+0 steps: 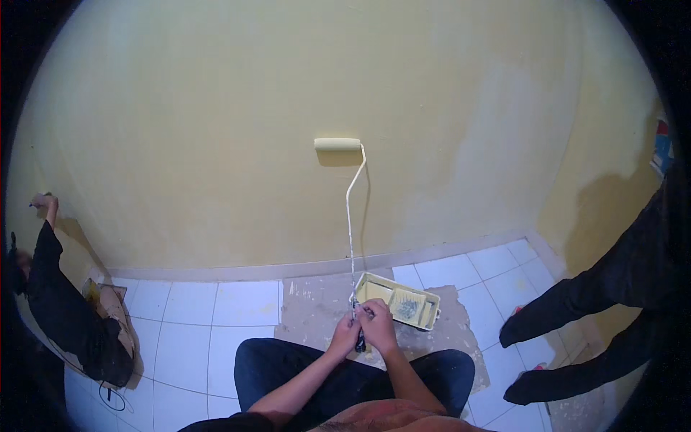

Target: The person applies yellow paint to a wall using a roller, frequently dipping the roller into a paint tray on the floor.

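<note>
Both of my hands are closed round the dark handle of a paint roller [349, 216] with a long, paint-spattered wire frame. My left hand [345, 332] is on the left side of the handle, and my right hand [377, 324] grips it from the right, touching the left. The pale yellow roller sleeve [337, 144] is up in front of the yellow wall [243, 162], close to its surface. Just beyond my right hand, a yellow paint tray [432, 302] lies on the floor with paint in its well and on its ribbed slope.
Cardboard-like sheeting [318, 294] covers part of the white tiled floor [183, 345]. A person in dark clothes [70, 313] crouches at the left, one hand raised at the side wall. Another person's dark-trousered legs [594, 286] are at the right. A pale skirting [216, 274] edges the wall.
</note>
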A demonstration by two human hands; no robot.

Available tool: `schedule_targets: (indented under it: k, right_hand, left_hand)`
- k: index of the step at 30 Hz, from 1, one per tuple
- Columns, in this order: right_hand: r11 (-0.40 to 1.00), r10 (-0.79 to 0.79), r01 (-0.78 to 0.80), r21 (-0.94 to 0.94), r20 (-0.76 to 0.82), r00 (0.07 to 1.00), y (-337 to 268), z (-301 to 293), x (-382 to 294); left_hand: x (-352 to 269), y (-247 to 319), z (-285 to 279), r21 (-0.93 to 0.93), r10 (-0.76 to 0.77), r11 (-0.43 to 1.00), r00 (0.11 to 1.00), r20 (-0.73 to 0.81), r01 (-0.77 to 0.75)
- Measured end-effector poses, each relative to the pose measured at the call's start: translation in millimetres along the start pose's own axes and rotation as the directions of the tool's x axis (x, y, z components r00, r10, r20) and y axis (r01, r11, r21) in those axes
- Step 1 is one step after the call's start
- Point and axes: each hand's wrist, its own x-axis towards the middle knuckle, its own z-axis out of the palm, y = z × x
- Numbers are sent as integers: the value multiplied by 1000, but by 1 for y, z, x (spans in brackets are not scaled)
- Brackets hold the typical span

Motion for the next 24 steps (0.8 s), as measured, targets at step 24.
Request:
schedule_targets:
  k: [24]
  right_hand:
    - [894, 263, -294, 339, 135, 955, 7, -24, 16]
  left_hand:
    - [-26, -28, -12, 8, -234, 968, 915, -329, 251]
